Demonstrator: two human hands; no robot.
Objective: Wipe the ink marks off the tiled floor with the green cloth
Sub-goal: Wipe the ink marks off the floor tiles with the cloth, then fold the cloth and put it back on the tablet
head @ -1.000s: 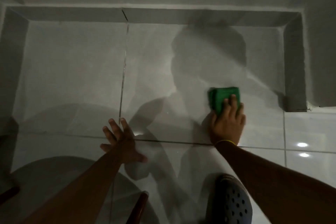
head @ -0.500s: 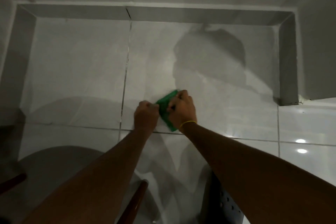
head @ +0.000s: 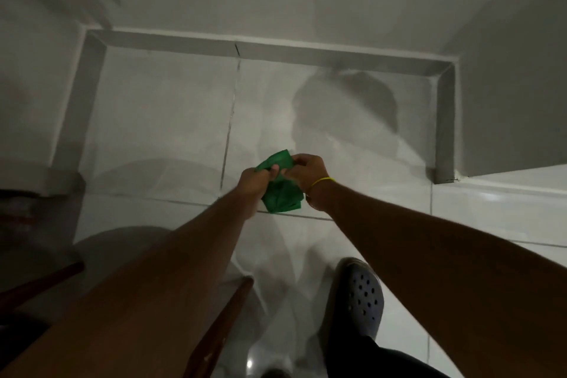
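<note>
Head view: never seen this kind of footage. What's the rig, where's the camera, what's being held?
There is no machine: a person wears one wide-angle camera on the head, looking down at their own bare arms. The left hand and right hand both grip a crumpled green cloth, lifted off the pale tiled floor. A yellow band circles the right wrist. Near the bottom are a dark perforated clog and dark wooden furniture legs. I cannot make out any ink marks in this dim picture.
</note>
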